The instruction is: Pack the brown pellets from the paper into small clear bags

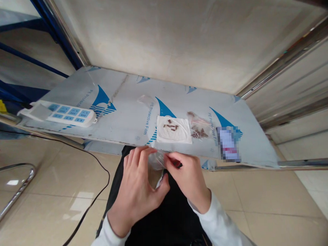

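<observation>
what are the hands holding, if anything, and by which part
A clear plastic bag: the right hand pinches its right side; whether the left hand grips it is unclear.

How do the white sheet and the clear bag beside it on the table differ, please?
The white sheet is opaque, while the clear bag is see-through. The white sheet lies fairly flat, whereas the clear bag looks crumpled. The white sheet bears brown bits on top; the clear bag seems to hold similar ones inside. Both lie on the table.

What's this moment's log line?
left hand: at clear plastic; right hand: pinching it; table: brown pieces on white sheet, power strip
</observation>
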